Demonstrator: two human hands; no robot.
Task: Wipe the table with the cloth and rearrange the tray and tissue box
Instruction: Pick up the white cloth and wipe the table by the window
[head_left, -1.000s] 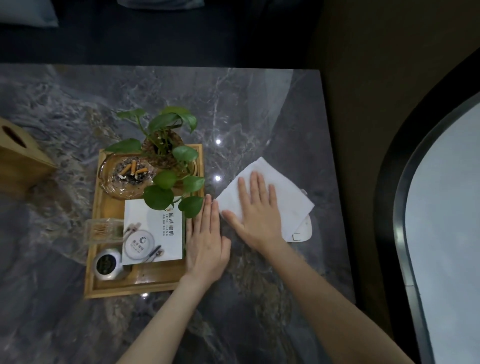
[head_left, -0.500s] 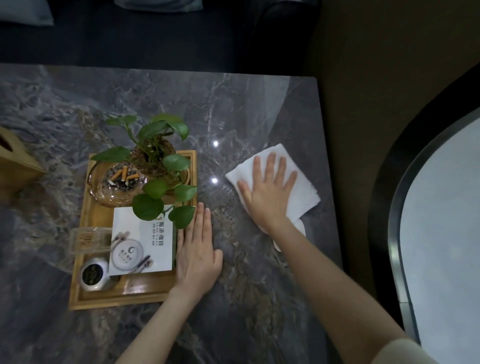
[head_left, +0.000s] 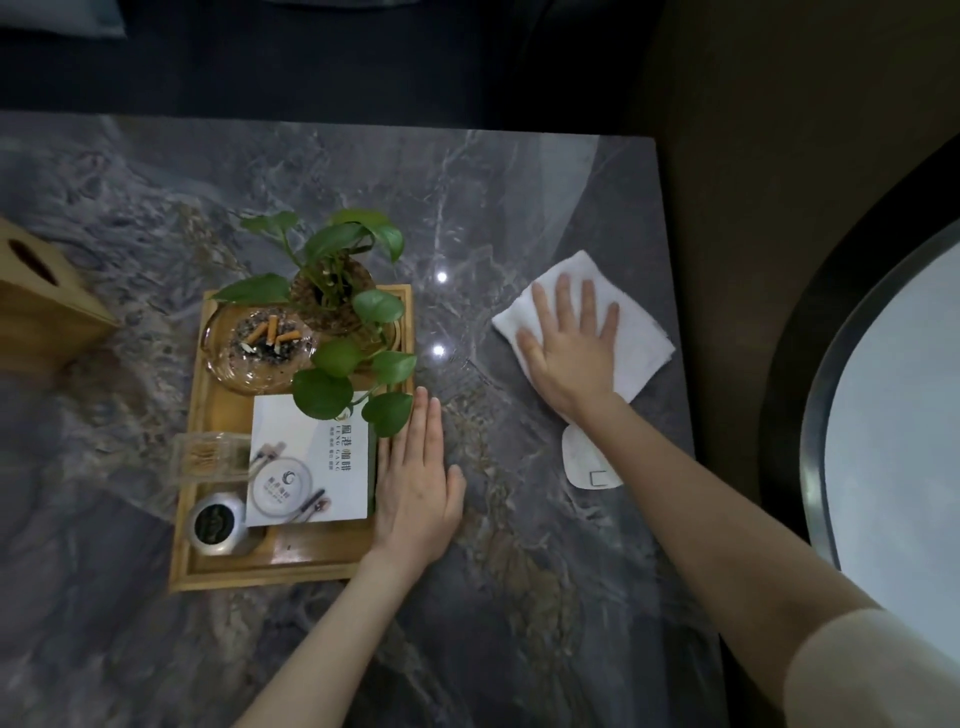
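A white folded cloth (head_left: 636, 338) lies on the dark marble table (head_left: 519, 208) near its right edge. My right hand (head_left: 569, 345) presses flat on the cloth, fingers spread. My left hand (head_left: 415, 483) rests flat on the table against the right rim of the wooden tray (head_left: 208, 566). The tray carries a potted green plant (head_left: 337, 291), a glass ashtray (head_left: 254, 348) with cigarette butts, a white booklet (head_left: 311, 467), a clear holder and a small metal tin (head_left: 215, 525). The wooden tissue box (head_left: 36, 312) stands at the table's far left, cut off by the frame.
A small white flat card (head_left: 587, 460) lies on the table just below the cloth, near my right forearm. The table's right edge (head_left: 680, 364) drops to a dark floor. A pale oval surface with a dark rim (head_left: 893, 415) fills the right side.
My right hand has slid the cloth away from me and to the right, toward the table's right edge, uncovering the small white card. My left hand stays beside the tray.
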